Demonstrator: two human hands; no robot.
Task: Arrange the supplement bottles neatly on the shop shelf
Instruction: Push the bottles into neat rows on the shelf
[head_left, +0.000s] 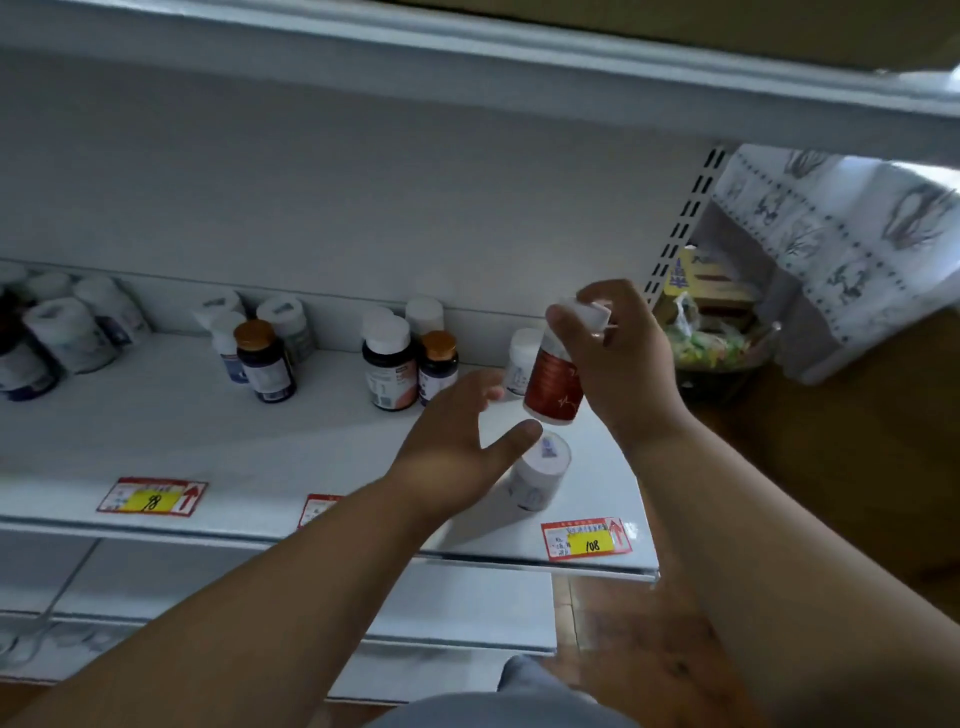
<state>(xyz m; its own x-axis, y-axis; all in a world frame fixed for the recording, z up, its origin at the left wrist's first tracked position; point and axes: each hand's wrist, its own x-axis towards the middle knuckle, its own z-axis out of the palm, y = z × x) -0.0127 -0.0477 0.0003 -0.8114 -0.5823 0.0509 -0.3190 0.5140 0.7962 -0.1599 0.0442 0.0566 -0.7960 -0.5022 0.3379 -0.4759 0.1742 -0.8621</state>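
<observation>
One red-labelled supplement bottle with a white cap is gripped by the right hand above the shelf's right end; its label writing is too blurred to read. Just below it, the left hand hovers with fingers spread, holding nothing, over a white bottle standing on the shelf. Yellow price tags read 98 and 108.

Thirteen or so bottles counted — two copper-capped, one red-labelled — plus three price tags and two hands.
</observation>
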